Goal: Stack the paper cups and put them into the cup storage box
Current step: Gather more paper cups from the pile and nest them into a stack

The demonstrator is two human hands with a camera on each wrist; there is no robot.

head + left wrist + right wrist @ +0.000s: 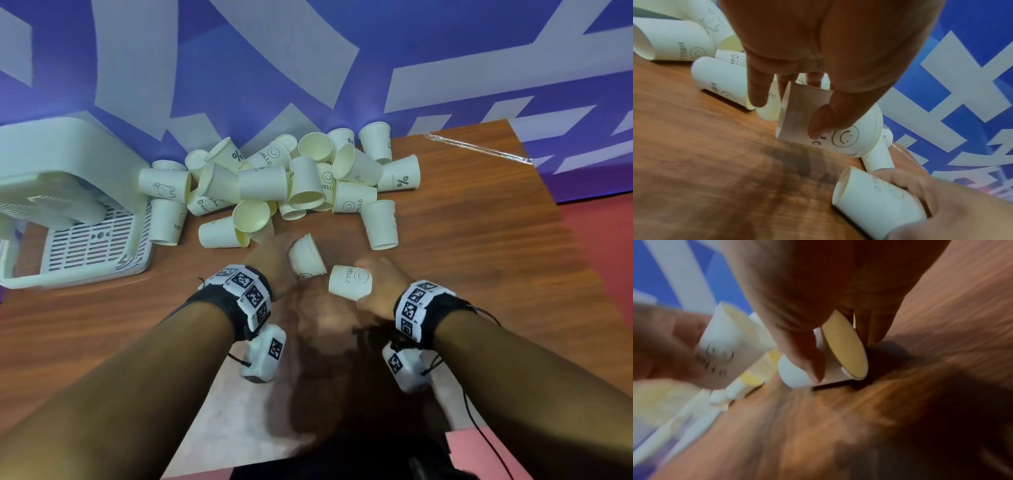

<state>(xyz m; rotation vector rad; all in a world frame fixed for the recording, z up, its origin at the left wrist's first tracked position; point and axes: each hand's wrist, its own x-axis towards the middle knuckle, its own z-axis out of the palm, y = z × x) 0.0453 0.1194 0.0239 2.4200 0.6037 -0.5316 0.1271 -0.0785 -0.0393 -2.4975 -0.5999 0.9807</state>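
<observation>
Above the near middle of the wooden table (462, 274), the left hand (270, 263) grips a paper cup (306, 255) with fingers and thumb curled round its wall; the left wrist view shows the thumb pressed beside the printed smiley face and the cup tilted with its base toward the camera. Just beside it, the right hand (380, 287) grips a second paper cup (350, 281), marked "HELLO" with a smiley, lying roughly level with its closed base pointing toward the left hand's cup; the right wrist view is blurred but shows its mouth near the palm. The two held cups are close together yet not nested. Behind the hands, a loose pile of paper cups (274, 185) lies scattered on the table, some on their sides, some upside down, several overlapping. At the far left of the table stands the white cup storage box (68, 212), with a slotted tray at its base. A clear plastic wrapper (479, 149) lies near the table's far right edge, against the blue and white wall (239, 68).
</observation>
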